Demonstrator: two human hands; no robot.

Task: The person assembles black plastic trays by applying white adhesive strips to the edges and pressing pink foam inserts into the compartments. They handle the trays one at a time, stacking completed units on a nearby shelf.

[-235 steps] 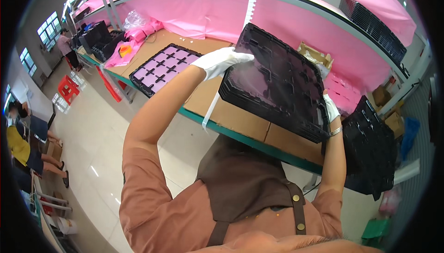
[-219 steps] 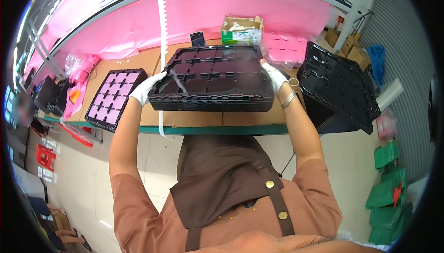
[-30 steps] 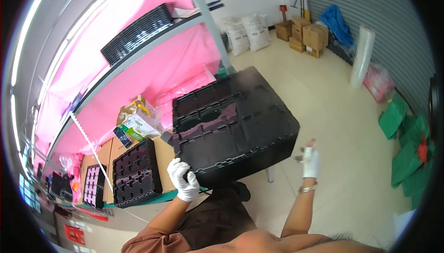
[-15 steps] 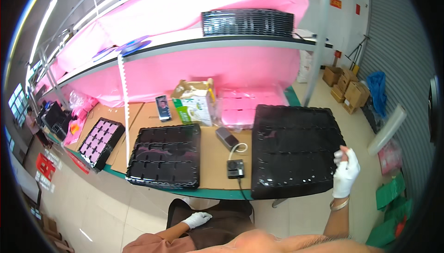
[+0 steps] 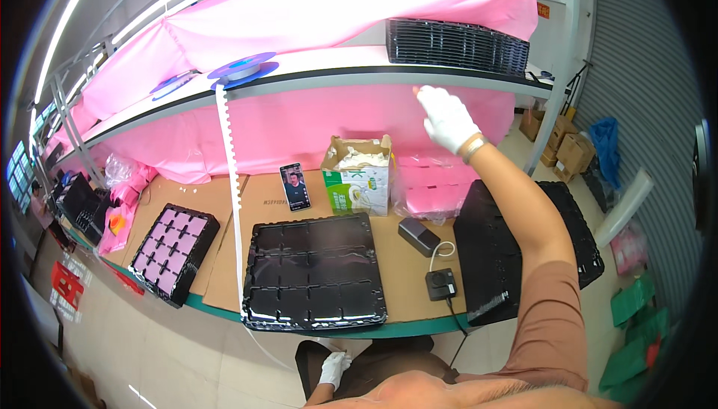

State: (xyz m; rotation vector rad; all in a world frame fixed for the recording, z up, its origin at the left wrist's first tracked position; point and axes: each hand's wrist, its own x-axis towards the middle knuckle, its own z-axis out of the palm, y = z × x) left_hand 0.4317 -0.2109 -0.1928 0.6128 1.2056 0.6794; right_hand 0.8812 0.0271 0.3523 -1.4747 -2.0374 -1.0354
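Note:
My right hand (image 5: 447,119), in a white glove with a bare fingertip, is raised in front of the shelf edge, thumb apart from the stretched fingers. Nothing shows in it. My left hand (image 5: 335,368), also white-gloved, lies on my dark-clothed lap below the table edge. Its fingers look loosely laid, with no object visible. From a blue reel (image 5: 241,71) on the shelf hangs a white notched strip (image 5: 230,147), down past a black compartment tray (image 5: 314,271). A larger black tray stack (image 5: 486,259) on the right lies partly behind my right forearm.
A smaller black tray with pink pads (image 5: 173,248) lies at left. Behind stand a phone (image 5: 295,187), an open carton (image 5: 359,191) and bagged pink sheets (image 5: 434,185). A dark box (image 5: 419,237) and small cabled device (image 5: 440,283) sit between the trays. Stacked black trays (image 5: 456,46) occupy the shelf.
My right hand has left the right-hand tray's edge and risen up and leftward to shelf height. My left hand stays on my lap. The view has shifted left.

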